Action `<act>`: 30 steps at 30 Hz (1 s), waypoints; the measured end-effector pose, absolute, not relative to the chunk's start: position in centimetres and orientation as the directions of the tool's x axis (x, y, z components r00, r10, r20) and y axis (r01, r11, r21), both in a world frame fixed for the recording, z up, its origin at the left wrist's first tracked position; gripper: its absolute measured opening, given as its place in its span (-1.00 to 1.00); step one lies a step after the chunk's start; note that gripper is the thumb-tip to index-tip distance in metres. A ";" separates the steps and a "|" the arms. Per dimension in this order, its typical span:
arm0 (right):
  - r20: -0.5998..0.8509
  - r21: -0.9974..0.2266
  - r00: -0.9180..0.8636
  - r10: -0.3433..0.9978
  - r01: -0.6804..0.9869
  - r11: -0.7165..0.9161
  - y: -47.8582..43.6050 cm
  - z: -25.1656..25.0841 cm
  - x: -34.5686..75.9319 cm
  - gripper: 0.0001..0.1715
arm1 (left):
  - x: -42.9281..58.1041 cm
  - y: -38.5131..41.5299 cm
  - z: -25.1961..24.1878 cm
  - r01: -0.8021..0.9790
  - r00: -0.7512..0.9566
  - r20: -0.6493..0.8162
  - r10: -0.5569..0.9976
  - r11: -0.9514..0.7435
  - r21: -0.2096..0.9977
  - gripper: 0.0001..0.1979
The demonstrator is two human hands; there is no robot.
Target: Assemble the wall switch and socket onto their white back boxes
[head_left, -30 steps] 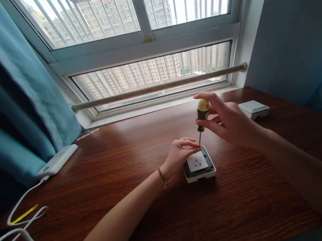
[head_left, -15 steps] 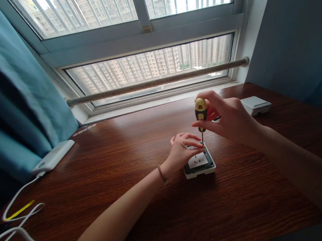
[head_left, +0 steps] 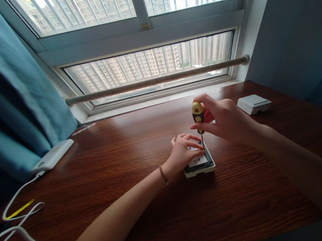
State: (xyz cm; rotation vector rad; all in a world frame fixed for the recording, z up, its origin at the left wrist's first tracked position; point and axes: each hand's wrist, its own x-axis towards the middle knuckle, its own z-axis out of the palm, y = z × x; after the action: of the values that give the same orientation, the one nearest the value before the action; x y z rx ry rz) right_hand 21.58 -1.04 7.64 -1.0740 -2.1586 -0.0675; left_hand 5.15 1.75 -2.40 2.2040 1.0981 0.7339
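Note:
A white wall socket [head_left: 201, 166] with a dark inner frame lies flat on the brown wooden table [head_left: 141, 147]. My left hand [head_left: 183, 151] rests on the socket's left and far side, fingers curled over it and holding it still. My right hand [head_left: 223, 119] is closed round a screwdriver [head_left: 198, 116] with a yellow and black handle. The screwdriver stands upright, its thin shaft pointing down at the socket's far right part, beside my left fingertips.
A second white socket plate [head_left: 253, 104] lies at the far right of the table. A white power bank [head_left: 52, 155] with white cables [head_left: 17, 232] sits at the left near the blue curtain [head_left: 5, 98]. A window and a rail [head_left: 155, 80] run behind.
The screwdriver has come upright and lower onto the socket. My left hand has slid further over the socket's top. The camera has tilted slightly down.

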 end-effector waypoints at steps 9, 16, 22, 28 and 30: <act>0.575 -0.268 -0.398 0.715 0.734 0.624 -1.1 7.9 21.5 -0.59 | 5.1 1.7 -2.4 0.517 0.538 0.219 0.814 -0.524 0.677 -0.91; 0.574 -0.257 -0.460 0.677 0.684 0.683 -1.0 7.8 21.6 -0.48 | 4.7 1.8 -2.7 0.516 0.549 0.258 0.795 -0.565 0.644 -0.56; 0.547 -0.248 -0.498 0.673 0.671 0.699 -0.9 8.2 21.9 -0.56 | 2.3 0.4 -3.1 0.466 0.607 0.216 0.765 -0.562 0.683 -0.07; 0.533 -0.241 -0.500 0.682 0.683 0.689 -0.8 8.4 22.1 -0.55 | 1.1 -0.5 -4.1 0.395 0.623 0.187 0.760 -0.512 0.763 -0.13; 0.546 -0.231 -0.497 0.674 0.685 0.691 -0.6 8.3 22.2 -0.55 | 1.2 -0.4 -4.2 0.378 0.625 0.188 0.758 -0.504 0.777 -0.18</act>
State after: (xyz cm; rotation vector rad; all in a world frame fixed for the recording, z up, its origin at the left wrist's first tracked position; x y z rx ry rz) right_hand 22.15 -0.58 8.28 -1.0365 -2.2827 -0.0217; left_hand 1.18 -0.43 -4.16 2.1296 0.8856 0.6789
